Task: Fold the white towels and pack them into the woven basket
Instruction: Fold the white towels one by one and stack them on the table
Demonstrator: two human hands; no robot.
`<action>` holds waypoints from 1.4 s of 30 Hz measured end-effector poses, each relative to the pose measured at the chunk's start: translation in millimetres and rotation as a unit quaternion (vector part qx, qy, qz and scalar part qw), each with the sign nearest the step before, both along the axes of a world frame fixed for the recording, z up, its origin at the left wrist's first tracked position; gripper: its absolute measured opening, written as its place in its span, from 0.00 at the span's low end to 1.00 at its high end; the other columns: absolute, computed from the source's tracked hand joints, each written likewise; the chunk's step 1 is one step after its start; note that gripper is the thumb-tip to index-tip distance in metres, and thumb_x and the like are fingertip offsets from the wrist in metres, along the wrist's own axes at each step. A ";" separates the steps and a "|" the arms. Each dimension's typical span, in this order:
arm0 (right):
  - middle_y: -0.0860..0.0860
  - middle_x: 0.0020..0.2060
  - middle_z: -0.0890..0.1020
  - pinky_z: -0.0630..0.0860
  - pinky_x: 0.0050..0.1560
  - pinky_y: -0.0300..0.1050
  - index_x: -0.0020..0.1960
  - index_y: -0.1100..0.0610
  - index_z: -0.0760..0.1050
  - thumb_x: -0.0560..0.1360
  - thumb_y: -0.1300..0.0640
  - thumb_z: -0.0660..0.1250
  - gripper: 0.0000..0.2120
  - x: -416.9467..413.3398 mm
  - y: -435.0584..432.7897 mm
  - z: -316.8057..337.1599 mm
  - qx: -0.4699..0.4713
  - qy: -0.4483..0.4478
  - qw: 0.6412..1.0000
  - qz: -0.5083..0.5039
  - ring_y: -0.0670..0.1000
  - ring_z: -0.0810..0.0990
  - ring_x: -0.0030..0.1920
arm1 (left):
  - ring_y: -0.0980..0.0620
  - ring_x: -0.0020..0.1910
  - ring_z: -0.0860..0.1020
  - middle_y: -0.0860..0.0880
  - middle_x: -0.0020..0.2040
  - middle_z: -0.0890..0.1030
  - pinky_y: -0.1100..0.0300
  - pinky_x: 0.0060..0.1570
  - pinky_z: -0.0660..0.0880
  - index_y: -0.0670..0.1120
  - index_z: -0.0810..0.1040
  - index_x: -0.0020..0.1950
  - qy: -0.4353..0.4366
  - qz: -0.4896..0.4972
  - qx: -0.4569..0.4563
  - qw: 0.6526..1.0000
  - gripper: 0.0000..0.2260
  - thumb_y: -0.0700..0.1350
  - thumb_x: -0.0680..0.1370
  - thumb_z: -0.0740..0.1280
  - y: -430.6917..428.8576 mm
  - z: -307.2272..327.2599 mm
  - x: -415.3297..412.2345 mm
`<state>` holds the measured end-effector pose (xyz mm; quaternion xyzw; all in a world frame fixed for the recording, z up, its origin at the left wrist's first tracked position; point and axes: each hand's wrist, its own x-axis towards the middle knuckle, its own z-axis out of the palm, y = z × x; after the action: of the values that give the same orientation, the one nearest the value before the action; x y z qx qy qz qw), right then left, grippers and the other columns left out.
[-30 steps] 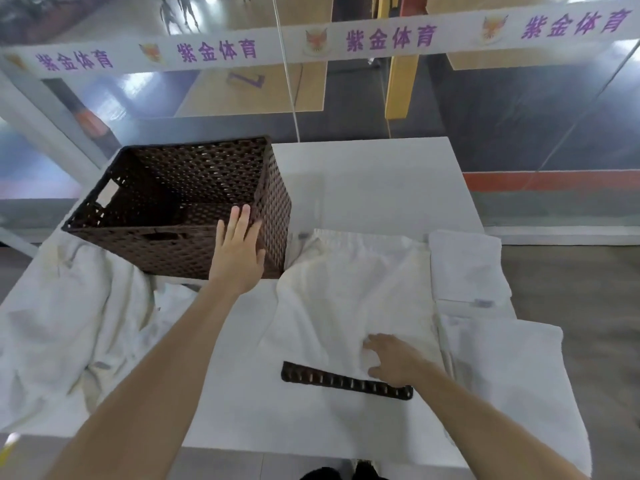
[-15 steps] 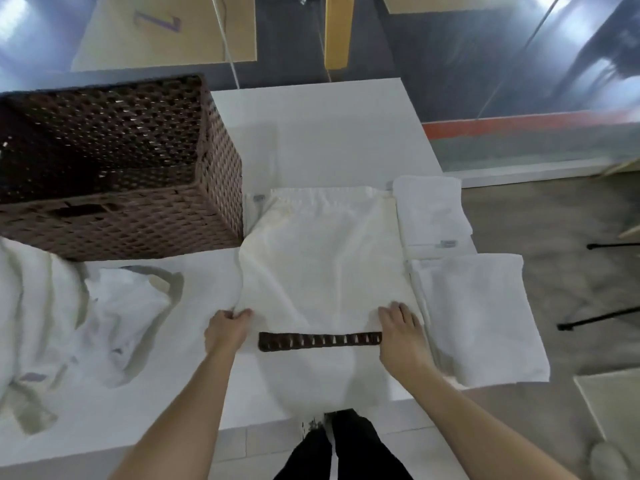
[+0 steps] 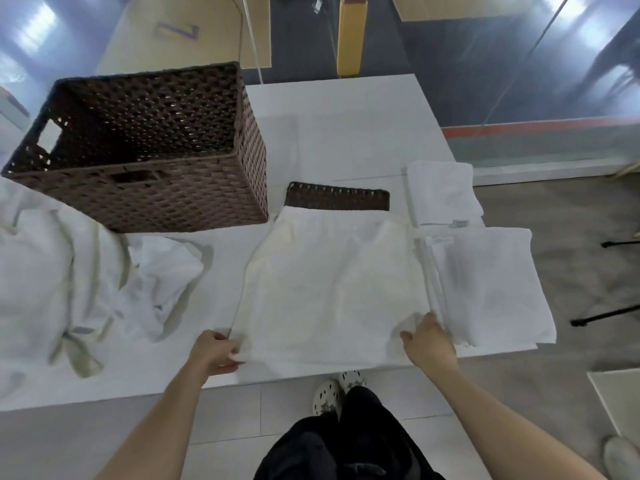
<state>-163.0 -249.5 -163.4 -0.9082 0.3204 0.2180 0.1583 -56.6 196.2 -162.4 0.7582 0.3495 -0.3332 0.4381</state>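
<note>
White, soft cloth stretches between the two hands: the left hand (image 3: 216, 351) pinches the near left corner of the flat towel (image 3: 329, 278) on the table (image 3: 346, 129), and the right hand (image 3: 429, 344) curls its fingers on the near right corner. I judge this towel light and limp, so it will sag if held at one point only; these two corners are the good places. Just outside the right hand lies a folded towel (image 3: 491, 285), and far beyond the left hand stands the woven basket (image 3: 145, 143).
</note>
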 end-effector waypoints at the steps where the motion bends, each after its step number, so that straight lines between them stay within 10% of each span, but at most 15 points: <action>1: 0.60 0.61 0.82 0.78 0.52 0.50 0.73 0.64 0.65 0.84 0.47 0.66 0.27 -2.2 1.0 0.2 0.028 0.006 0.999 -0.024 0.62 0.83 0.61 | 0.36 0.43 0.89 0.34 0.54 0.86 0.46 0.45 0.86 0.36 0.79 0.57 0.013 -0.027 -0.009 1.000 0.08 0.32 0.79 0.72 0.8 2.5 -1.4; 10: 0.54 0.49 0.83 0.79 0.46 0.45 0.50 0.58 0.73 0.79 0.63 0.64 0.01 -15.7 -2.9 13.5 0.010 0.128 0.992 0.020 0.55 0.80 0.46 | 0.45 0.46 0.90 0.42 0.49 0.89 0.50 0.51 0.86 0.41 0.81 0.61 0.169 -0.319 0.057 0.931 0.17 0.43 0.75 0.78 2.4 13.9 8.7; 17: 0.57 0.67 0.76 0.79 0.60 0.57 0.72 0.59 0.72 0.83 0.51 0.66 0.21 39.3 14.9 20.0 -0.077 -0.142 0.973 0.167 0.60 0.77 0.67 | 0.44 0.59 0.79 0.49 0.58 0.78 0.47 0.54 0.80 0.51 0.74 0.63 -0.298 -0.359 0.286 0.837 0.26 0.66 0.74 0.74 -50.6 2.5 55.8; 22: 0.58 0.76 0.72 0.73 0.71 0.57 0.78 0.61 0.68 0.82 0.66 0.63 0.25 95.9 4.5 16.0 -0.002 -0.209 0.971 0.115 0.62 0.70 0.75 | 0.41 0.66 0.77 0.44 0.69 0.77 0.44 0.64 0.78 0.49 0.67 0.79 -0.331 -0.401 0.285 0.805 0.33 0.62 0.79 0.72 -95.3 -2.3 108.0; 26: 0.54 0.86 0.57 0.61 0.80 0.55 0.87 0.57 0.52 0.78 0.72 0.60 0.40 140.3 -30.7 22.7 -0.019 -0.150 0.982 0.115 0.59 0.58 0.83 | 0.41 0.61 0.80 0.43 0.62 0.82 0.44 0.56 0.79 0.46 0.73 0.71 -0.329 -0.407 0.303 0.796 0.18 0.53 0.84 0.66 -96.2 -14.1 130.6; 29: 0.53 0.85 0.58 0.69 0.76 0.59 0.87 0.56 0.46 0.78 0.70 0.61 0.43 172.2 -51.8 20.5 0.010 -0.062 0.988 0.140 0.61 0.63 0.81 | 0.43 0.51 0.81 0.44 0.53 0.84 0.47 0.49 0.79 0.45 0.78 0.57 -0.349 -0.352 0.301 0.815 0.07 0.47 0.85 0.65 -89.3 -16.6 142.5; 35: 0.61 0.68 0.76 0.76 0.62 0.55 0.72 0.60 0.74 0.82 0.56 0.66 0.20 208.9 -66.4 17.8 0.003 -0.039 0.990 0.136 0.65 0.78 0.67 | 0.46 0.47 0.79 0.46 0.52 0.84 0.49 0.49 0.75 0.47 0.73 0.56 -0.256 -0.269 0.230 0.899 0.19 0.63 0.84 0.63 -89.9 -5.5 161.1; 38: 0.61 0.60 0.79 0.77 0.59 0.54 0.66 0.61 0.78 0.79 0.53 0.67 0.18 214.3 -60.7 25.3 0.023 -0.098 0.987 0.122 0.66 0.80 0.61 | 0.49 0.54 0.80 0.56 0.56 0.78 0.48 0.55 0.81 0.53 0.70 0.69 -0.241 -0.411 0.274 0.836 0.37 0.78 0.72 0.68 -91.0 0.6 158.9; 42: 0.62 0.52 0.81 0.71 0.47 0.50 0.60 0.63 0.75 0.80 0.57 0.64 0.13 214.3 -54.6 33.3 0.036 -0.134 0.987 0.085 0.65 0.81 0.56 | 0.40 0.48 0.82 0.42 0.50 0.84 0.48 0.49 0.76 0.43 0.79 0.61 -0.296 -0.426 0.337 0.785 0.17 0.55 0.84 0.61 -91.7 -3.1 160.3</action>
<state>51.3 -304.1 -130.1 -0.9467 0.2101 0.1182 0.2134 103.7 104.4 -165.5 0.9910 -0.0658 -0.1058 0.0499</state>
